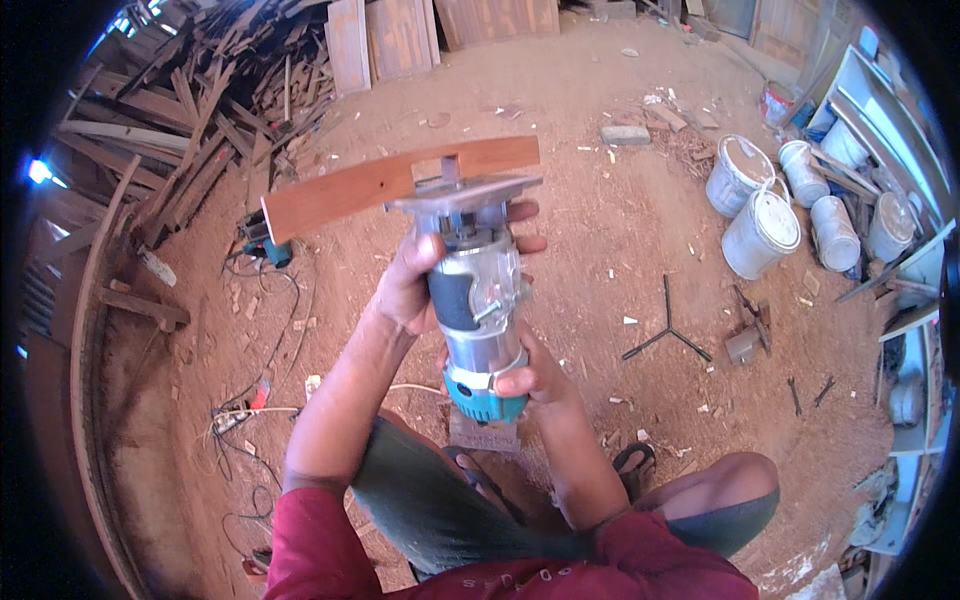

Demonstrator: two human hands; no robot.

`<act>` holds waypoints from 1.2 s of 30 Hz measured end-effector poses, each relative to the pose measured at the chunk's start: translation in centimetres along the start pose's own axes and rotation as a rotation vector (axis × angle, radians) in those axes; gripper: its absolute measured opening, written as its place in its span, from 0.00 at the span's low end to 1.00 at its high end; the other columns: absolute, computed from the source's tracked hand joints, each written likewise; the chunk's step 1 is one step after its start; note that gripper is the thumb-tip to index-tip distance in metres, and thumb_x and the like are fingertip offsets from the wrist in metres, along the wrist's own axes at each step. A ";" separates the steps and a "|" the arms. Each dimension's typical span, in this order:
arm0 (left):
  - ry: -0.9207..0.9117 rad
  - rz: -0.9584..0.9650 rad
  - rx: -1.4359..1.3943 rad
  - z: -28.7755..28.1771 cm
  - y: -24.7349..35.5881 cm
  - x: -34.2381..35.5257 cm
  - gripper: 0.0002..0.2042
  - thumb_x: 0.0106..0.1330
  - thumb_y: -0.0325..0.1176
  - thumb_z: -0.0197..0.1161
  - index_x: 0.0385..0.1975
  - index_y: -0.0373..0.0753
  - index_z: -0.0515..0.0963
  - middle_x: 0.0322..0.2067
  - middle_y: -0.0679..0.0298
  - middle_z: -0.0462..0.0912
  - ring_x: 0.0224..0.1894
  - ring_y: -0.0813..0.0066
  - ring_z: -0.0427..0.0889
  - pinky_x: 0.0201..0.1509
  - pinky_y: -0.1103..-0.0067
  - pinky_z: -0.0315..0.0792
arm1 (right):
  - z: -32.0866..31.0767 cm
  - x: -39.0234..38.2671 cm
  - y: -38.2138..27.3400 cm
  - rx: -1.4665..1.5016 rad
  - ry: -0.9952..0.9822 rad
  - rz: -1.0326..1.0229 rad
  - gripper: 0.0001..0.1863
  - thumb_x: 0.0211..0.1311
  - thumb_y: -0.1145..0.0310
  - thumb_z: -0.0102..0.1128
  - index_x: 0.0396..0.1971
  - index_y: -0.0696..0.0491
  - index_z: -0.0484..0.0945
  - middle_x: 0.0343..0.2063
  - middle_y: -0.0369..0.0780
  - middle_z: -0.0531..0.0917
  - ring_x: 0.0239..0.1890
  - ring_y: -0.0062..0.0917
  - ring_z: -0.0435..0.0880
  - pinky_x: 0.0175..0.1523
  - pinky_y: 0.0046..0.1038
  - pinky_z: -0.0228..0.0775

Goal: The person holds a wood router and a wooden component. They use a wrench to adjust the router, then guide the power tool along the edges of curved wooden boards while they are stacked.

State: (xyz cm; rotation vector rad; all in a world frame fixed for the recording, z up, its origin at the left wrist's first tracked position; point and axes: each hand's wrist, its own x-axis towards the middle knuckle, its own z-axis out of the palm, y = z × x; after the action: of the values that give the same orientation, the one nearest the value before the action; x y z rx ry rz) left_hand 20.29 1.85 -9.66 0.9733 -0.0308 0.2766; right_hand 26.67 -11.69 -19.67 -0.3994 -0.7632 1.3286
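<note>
Trim router (472, 345) is held on the near side of the wooden board (335, 192), its base plate (465, 196) by the board's notch (430, 170). The left hand (408, 280) wraps it close to the board, the right hand (540, 375) farther off. Keeping the plate flat and steady should help.

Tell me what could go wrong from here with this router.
The left hand wraps the router close to its base plate, so a slip could bring fingers near the cutting end if it runs.

The sandalled feet are on the floor below; a dropped router might injure one.

How the wooden board is supported is unclear; it might shift.
</note>
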 end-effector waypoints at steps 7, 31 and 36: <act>0.101 0.030 0.211 2.9 1.5 -0.8 0.38 0.48 0.42 0.75 0.57 0.28 0.68 0.47 0.52 0.78 0.46 0.56 0.84 0.48 0.62 0.83 | 1.4 -0.1 -0.3 -0.036 0.015 -0.030 0.40 0.33 0.54 0.73 0.50 0.61 0.76 0.41 0.41 0.84 0.42 0.28 0.84 0.50 0.29 0.75; 0.310 0.162 0.427 6.4 3.4 -2.4 0.38 0.48 0.44 0.75 0.56 0.27 0.69 0.46 0.50 0.79 0.44 0.57 0.85 0.45 0.66 0.83 | 5.5 -1.3 -3.0 -0.338 0.200 -0.089 0.37 0.42 0.56 0.75 0.51 0.60 0.73 0.42 0.39 0.81 0.44 0.24 0.80 0.51 0.28 0.71; 0.205 0.156 0.301 6.1 3.6 -2.9 0.39 0.45 0.44 0.75 0.56 0.27 0.70 0.46 0.50 0.78 0.44 0.57 0.84 0.48 0.65 0.82 | 5.8 -0.8 -2.2 -0.324 0.158 -0.140 0.36 0.43 0.56 0.75 0.51 0.60 0.73 0.42 0.39 0.81 0.44 0.23 0.80 0.50 0.28 0.71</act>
State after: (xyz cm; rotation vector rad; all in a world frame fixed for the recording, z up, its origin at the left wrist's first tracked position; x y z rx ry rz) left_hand 17.25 -1.88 -3.70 1.2389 0.1259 0.5344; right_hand 24.12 -13.82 -14.33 -0.6880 -0.8585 1.0303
